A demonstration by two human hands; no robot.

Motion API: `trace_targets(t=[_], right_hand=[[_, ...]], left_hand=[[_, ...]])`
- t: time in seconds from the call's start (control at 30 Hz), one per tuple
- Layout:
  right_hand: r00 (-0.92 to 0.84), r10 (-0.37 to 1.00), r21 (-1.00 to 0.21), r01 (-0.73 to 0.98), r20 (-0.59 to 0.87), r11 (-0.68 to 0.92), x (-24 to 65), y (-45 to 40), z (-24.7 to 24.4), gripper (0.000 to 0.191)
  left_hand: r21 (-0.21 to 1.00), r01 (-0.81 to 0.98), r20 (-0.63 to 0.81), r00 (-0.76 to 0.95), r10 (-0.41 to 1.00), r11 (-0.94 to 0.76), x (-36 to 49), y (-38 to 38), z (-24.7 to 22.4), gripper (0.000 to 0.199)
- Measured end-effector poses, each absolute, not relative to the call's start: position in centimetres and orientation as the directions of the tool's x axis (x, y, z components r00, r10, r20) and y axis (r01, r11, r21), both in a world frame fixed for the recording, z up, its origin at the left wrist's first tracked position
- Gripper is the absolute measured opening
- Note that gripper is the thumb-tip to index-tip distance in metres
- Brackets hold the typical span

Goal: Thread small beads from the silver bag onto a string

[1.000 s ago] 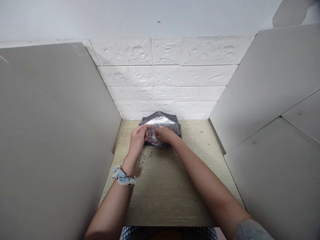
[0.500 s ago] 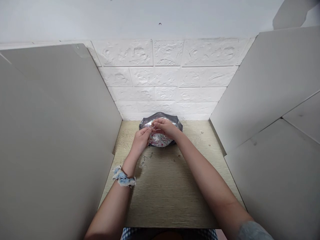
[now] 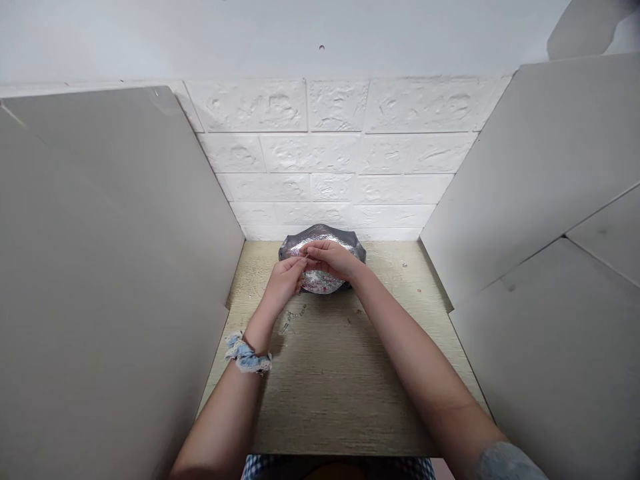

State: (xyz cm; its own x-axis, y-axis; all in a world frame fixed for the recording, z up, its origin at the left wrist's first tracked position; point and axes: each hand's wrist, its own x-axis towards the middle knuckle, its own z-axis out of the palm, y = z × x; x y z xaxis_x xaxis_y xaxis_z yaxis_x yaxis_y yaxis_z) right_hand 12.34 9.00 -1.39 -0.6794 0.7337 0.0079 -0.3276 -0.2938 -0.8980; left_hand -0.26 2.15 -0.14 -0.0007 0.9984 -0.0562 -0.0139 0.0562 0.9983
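Observation:
A shiny silver-grey bag (image 3: 325, 235) lies at the back of the wooden table, with small glittery beads (image 3: 320, 283) in its opening. Over it, my left hand (image 3: 287, 279) and my right hand (image 3: 333, 258) meet at the fingertips. Both have thumb and fingers pinched together; whatever is between them is too small to make out. A thin strand with small clear pieces (image 3: 294, 318) rests on the table below my left hand. A blue and white scrunchie (image 3: 249, 355) circles my left wrist.
Grey panels stand on the left (image 3: 120, 253) and right (image 3: 525, 187). A white brick-patterned wall (image 3: 333, 153) rises behind the table (image 3: 345, 393). Tiny bits (image 3: 405, 265) lie right of the bag.
My left fingertips have moved slightly to the right, closer against my right fingers. My right fingertips have shifted a little down and left.

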Motion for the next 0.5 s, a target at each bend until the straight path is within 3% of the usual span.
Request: trace_targets(t=[0.5], right_hand=[[-0.702, 0.71, -0.907, -0.327, 0.044, -0.267, 12.44, 9.06, -1.44, 0.019]], left_hand=[[0.996, -0.051, -0.08, -0.034, 0.996, 0.079, -0.1, 2.01, 0.1, 0.018]])
